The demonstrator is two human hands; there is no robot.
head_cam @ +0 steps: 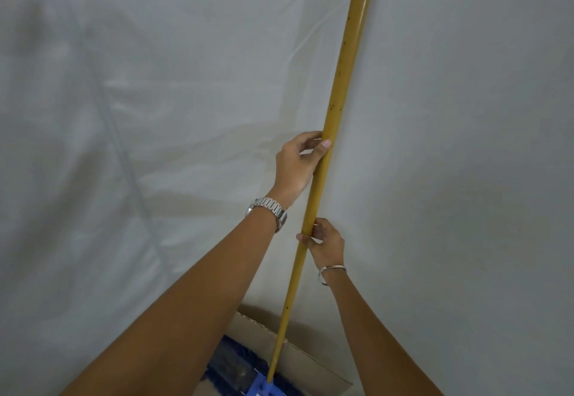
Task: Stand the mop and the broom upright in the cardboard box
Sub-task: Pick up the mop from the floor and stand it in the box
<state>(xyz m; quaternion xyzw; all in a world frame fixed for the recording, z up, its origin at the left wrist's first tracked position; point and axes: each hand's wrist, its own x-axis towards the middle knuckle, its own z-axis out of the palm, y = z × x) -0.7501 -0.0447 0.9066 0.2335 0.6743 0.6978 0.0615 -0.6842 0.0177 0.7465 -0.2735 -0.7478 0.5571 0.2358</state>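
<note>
A long yellow pole (344, 63) rises almost upright from the bottom centre to the top edge of the head view. At its foot is the mop's blue head (239, 370), dark blue fringe with a bright blue clip, lying in the open cardboard box (307, 361). My left hand (296, 167), with a metal watch on its wrist, grips the pole about halfway up. My right hand (324, 241), with a thin bangle on its wrist, grips the pole just below the left one. The broom is not in view.
A pale grey-white sheet or wall (139, 116) with creases fills the background right behind the pole and the box. My forearms cover the lower part of the view, so the floor around the box is hidden.
</note>
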